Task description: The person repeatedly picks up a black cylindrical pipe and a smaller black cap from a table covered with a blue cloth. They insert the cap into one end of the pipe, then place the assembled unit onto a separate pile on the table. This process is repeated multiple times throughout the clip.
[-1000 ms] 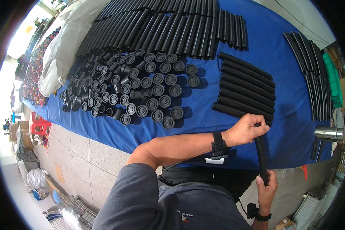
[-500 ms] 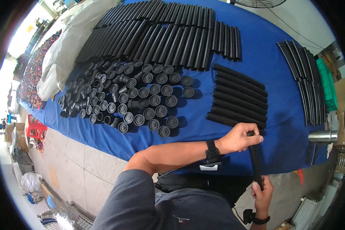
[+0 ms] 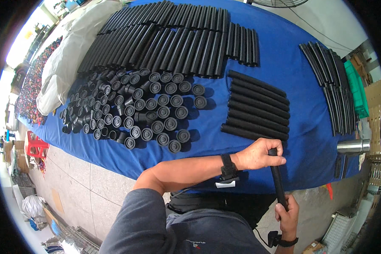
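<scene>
A black tube (image 3: pixel 277 180) slants between my two hands at the front edge of the table. My left hand (image 3: pixel 260 154) is wrapped round its upper part, with the tube's end poking out above the fingers. Lower down, my right hand (image 3: pixel 288 211) grips the other end, which its fingers partly hide. Just beyond my left hand lies a row of several matte black tubes (image 3: pixel 258 106), side by side on the blue cloth. Left of that row sit many round black end caps (image 3: pixel 170 124) with ringed tops, some tipped on their sides.
Rows of long black tubes (image 3: pixel 190 46) cover the far side of the blue-covered table (image 3: pixel 279 46). At the right lie more black tubes (image 3: pixel 328 80), a metal cylinder (image 3: pixel 353 146) and a green crate (image 3: pixel 356 89). White sheeting (image 3: pixel 67 63) drapes the left; a red stool (image 3: pixel 37 144) stands beyond.
My left hand now wraps more fully round the tube, and the tube's upper end shows above it. The whole view has shifted slightly.
</scene>
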The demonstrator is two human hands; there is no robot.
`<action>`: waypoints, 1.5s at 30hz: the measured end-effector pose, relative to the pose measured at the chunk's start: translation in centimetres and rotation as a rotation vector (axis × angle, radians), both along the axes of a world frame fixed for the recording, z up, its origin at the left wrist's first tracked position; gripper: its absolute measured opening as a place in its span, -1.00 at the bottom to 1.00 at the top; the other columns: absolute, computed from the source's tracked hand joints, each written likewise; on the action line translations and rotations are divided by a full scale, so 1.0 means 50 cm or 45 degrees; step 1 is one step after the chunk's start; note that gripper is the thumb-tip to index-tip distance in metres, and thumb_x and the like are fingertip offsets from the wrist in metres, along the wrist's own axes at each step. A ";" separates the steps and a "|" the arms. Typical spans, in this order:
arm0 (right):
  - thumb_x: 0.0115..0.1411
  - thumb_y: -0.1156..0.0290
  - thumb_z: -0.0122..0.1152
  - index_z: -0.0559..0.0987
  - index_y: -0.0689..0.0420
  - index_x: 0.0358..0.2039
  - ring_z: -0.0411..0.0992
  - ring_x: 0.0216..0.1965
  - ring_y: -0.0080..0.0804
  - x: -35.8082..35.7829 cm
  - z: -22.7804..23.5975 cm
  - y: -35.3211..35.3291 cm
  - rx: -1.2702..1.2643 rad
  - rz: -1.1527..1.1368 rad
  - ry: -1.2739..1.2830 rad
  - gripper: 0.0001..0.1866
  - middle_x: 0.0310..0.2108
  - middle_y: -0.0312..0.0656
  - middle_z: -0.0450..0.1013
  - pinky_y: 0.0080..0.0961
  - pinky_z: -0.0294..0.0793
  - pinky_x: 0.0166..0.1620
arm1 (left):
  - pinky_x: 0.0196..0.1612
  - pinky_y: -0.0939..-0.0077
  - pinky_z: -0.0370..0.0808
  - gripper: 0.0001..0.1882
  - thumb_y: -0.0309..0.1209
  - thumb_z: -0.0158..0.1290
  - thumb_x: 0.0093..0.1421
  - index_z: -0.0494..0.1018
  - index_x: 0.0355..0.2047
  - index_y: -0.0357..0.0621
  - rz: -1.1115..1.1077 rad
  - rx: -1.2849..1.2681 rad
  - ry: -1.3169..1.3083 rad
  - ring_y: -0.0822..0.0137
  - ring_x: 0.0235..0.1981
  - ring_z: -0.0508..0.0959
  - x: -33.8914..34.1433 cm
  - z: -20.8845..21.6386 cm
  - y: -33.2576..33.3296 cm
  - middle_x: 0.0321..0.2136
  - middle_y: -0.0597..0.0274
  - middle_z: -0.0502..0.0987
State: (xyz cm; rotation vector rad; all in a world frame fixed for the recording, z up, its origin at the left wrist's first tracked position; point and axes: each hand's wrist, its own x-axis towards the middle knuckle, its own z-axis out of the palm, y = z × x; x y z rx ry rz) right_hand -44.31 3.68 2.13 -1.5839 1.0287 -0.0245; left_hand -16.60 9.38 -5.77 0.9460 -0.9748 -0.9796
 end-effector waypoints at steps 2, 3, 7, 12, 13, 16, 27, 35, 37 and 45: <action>0.18 0.30 0.34 0.45 0.24 -0.15 0.25 -0.62 -0.74 0.011 -0.007 0.012 -0.054 0.001 0.004 -0.65 -0.56 -0.39 0.33 -0.71 0.22 -0.61 | -0.40 0.62 0.38 -0.76 -0.30 0.26 0.26 0.45 -0.39 -0.14 0.045 0.114 0.112 0.63 -0.46 0.41 -0.007 0.005 0.006 -0.55 0.48 0.44; 0.18 0.31 0.33 0.46 0.24 -0.14 0.26 -0.63 -0.73 0.010 -0.012 0.015 -0.055 0.000 -0.003 -0.65 -0.55 -0.39 0.35 -0.70 0.23 -0.60 | -0.38 0.61 0.38 -0.76 -0.30 0.25 0.26 0.45 -0.39 -0.14 0.066 0.172 0.167 0.63 -0.44 0.41 -0.009 0.010 0.010 -0.55 0.48 0.44; 0.17 0.34 0.36 0.47 0.25 -0.12 0.37 -0.59 -0.58 -0.011 -0.046 0.003 -0.181 0.090 0.041 -0.64 -0.48 -0.29 0.44 -0.55 0.37 -0.52 | -0.38 0.59 0.40 -0.77 -0.32 0.23 0.28 0.45 -0.41 -0.14 0.205 0.087 0.056 0.60 -0.43 0.42 -0.012 -0.014 0.005 -0.53 0.45 0.45; 0.14 0.30 0.43 0.50 0.22 -0.04 0.55 -0.34 -0.07 0.013 -0.026 0.008 -0.963 0.334 0.050 -0.55 -0.33 -0.02 0.55 -0.23 0.52 -0.24 | -0.68 0.71 0.18 -0.79 -0.27 0.24 0.30 0.43 -0.35 -0.02 0.094 0.228 0.162 0.71 -0.68 0.29 -0.016 0.000 0.005 -0.64 0.54 0.37; 0.18 0.28 0.40 0.49 0.22 -0.03 0.56 -0.32 -0.05 0.005 -0.020 -0.006 -0.657 0.300 0.132 -0.57 -0.31 0.01 0.56 -0.23 0.53 -0.23 | -0.68 0.69 0.21 -0.81 -0.31 0.24 0.29 0.44 -0.33 -0.02 0.035 0.340 0.197 0.67 -0.70 0.32 -0.009 0.015 0.006 -0.65 0.52 0.39; 0.26 0.27 0.31 0.49 0.22 -0.02 0.57 -0.31 -0.07 0.009 0.013 -0.034 -0.040 0.204 0.195 -0.61 -0.31 0.03 0.56 -0.25 0.54 -0.23 | -0.71 0.68 0.25 -0.83 -0.45 0.25 0.25 0.44 -0.33 -0.13 -0.040 0.337 0.350 0.60 -0.72 0.39 -0.001 0.017 0.006 -0.58 0.37 0.47; 0.40 0.21 0.15 0.48 0.08 -0.21 0.30 -0.56 -0.73 0.014 0.085 -0.153 0.364 -0.100 -0.186 -0.80 -0.48 -0.39 0.45 -0.70 0.25 -0.53 | -0.42 0.50 0.59 -0.36 -0.57 0.23 0.21 0.18 0.23 -0.16 -0.135 0.231 0.555 0.38 -0.38 0.57 -0.017 0.005 -0.007 -0.25 0.08 0.53; 0.36 0.19 0.18 0.50 0.25 -0.14 0.38 -0.34 -0.50 0.275 0.219 -0.566 -1.416 0.046 -0.344 -0.66 -0.40 -0.29 0.41 -0.45 0.41 -0.24 | -0.36 0.59 0.51 -0.58 -0.41 0.26 0.26 0.43 0.08 -0.23 -0.334 0.408 -0.048 0.54 -0.44 0.51 -0.011 0.005 -0.005 -0.37 0.29 0.56; 0.30 0.16 0.27 0.53 0.27 -0.08 0.50 -0.24 -0.32 0.347 0.185 -0.696 -1.543 0.029 -0.352 -0.59 -0.25 -0.04 0.54 -0.33 0.46 -0.12 | -0.33 0.55 0.51 -0.64 -0.34 0.28 0.25 0.50 -0.02 -0.25 -0.314 0.374 -0.177 0.51 -0.44 0.54 -0.013 0.004 -0.010 -0.43 0.25 0.58; 0.21 0.23 0.32 0.57 0.21 -0.11 0.50 -0.05 0.12 0.596 -0.040 -0.991 -1.860 0.086 0.141 -0.65 -0.16 0.13 0.54 -0.06 0.46 0.05 | -0.29 0.45 0.58 -0.65 -0.31 0.26 0.25 0.54 -0.05 -0.26 -0.310 0.278 -0.379 0.30 -0.35 0.64 0.001 0.011 -0.016 -0.35 0.09 0.61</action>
